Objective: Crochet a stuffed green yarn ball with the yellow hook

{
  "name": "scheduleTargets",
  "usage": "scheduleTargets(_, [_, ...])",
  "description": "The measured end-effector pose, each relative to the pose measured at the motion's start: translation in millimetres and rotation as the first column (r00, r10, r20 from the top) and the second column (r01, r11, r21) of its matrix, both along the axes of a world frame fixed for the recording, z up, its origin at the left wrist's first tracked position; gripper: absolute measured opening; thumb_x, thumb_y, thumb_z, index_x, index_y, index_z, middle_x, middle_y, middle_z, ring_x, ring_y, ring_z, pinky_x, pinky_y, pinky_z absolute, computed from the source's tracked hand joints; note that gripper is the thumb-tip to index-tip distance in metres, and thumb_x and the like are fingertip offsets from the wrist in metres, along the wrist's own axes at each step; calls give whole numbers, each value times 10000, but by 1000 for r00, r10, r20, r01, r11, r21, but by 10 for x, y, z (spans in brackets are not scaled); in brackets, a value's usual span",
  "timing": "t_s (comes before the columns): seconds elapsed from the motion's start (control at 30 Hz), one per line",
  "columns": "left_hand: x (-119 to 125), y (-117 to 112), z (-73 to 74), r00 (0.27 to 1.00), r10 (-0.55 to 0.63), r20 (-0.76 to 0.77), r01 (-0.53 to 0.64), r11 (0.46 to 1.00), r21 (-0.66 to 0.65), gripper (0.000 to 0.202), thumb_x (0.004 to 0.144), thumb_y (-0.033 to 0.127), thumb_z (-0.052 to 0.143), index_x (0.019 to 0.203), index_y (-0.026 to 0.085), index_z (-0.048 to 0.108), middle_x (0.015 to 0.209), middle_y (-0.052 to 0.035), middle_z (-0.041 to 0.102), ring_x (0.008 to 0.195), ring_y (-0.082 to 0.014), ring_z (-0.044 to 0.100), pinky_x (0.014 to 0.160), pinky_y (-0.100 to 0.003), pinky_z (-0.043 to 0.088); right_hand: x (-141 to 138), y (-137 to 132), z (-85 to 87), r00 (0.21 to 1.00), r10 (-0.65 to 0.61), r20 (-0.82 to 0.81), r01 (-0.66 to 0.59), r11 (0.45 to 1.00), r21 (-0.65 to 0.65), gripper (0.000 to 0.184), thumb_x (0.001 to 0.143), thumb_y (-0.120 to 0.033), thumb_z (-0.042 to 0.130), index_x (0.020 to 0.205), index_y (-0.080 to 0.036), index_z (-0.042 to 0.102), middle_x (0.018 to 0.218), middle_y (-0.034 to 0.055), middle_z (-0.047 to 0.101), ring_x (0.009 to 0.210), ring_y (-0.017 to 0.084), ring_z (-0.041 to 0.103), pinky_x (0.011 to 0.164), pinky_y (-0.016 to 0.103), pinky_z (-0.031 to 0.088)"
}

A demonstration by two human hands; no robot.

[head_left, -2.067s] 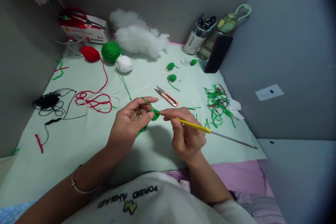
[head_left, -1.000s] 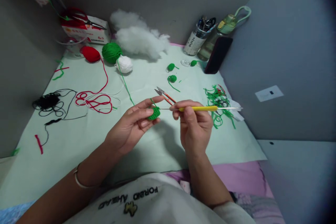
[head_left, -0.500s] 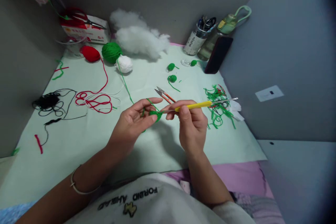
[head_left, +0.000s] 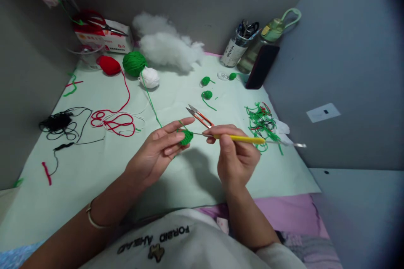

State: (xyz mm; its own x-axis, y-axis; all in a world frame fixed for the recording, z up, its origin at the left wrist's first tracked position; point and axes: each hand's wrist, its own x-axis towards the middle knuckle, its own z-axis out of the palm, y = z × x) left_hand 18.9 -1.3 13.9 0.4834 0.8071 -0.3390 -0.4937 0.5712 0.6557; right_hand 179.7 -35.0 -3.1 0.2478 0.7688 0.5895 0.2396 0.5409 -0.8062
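Observation:
My left hand (head_left: 159, 147) pinches a small green crochet piece (head_left: 187, 137) between thumb and fingers, with green yarn looped over the index finger. That strand (head_left: 151, 103) runs back to the green yarn ball (head_left: 134, 64). In my right hand (head_left: 236, 155) is a crochet hook (head_left: 243, 138) with a yellow handle, gripped like a pen. Its thin metal tip meets the right edge of the green piece; whether it passes through a stitch is too small to tell. Just beyond my hands lie orange-handled thread snips (head_left: 200, 117), blades pointing away to the left.
Red yarn (head_left: 109, 65) and white yarn (head_left: 149, 77) sit by a heap of white stuffing (head_left: 170, 46). Black yarn (head_left: 57, 122) lies left. Small green crocheted balls (head_left: 206, 95), a phone (head_left: 263, 67), a pen cup (head_left: 234, 48) and a bottle (head_left: 252, 56) stand behind. Yarn scraps (head_left: 259, 119) lie right.
My right hand has shifted slightly right and down, and the hook's rear end has swung lower. My left thumb has moved up, so more of the green piece shows.

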Motion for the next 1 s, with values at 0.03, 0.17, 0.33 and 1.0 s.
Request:
scheduleTargets(0.03, [-2,1,8,1000,8,-10,-7,999,34,379,813,187,833,1192,182,815,609,88,453,525,-45,259,740,-205,497,1,14,7,996,26,-82,-30,999,-44,210,1056,-250,563,997,-251,765,891,31,778,764,171,713,645,323,600])
scheduleTargets(0.17, [27,-26,18,996,32,-85,-17,985,170,410,797,216,862,1204,208,811,815,12,645,577,-57,390,568,-193,381,-34,31,9,997,66,-27,-69,993,-101,183,1041,-305,612,984,-251,778,904,35,792,825,183,740,705,340,624])
scheduleTargets(0.33, [70,-42,0,987,122,-108,-104,982,159,471,781,211,882,1243,219,790,840,8,674,656,-74,508,596,-186,397,-70,-21,-64,957,-29,288,9,998,69,274,1002,-140,639,1187,-298,765,1051,48,794,928,189,754,799,364,638])
scheduleTargets(1.0, [-59,-35,-38,971,83,-225,-20,963,267,322,831,282,826,1150,240,823,870,-21,665,777,-153,539,705,-267,409,11,74,-16,925,162,-344,-242,948,-205,203,1036,-368,618,956,-221,734,888,22,780,674,123,681,638,280,579])
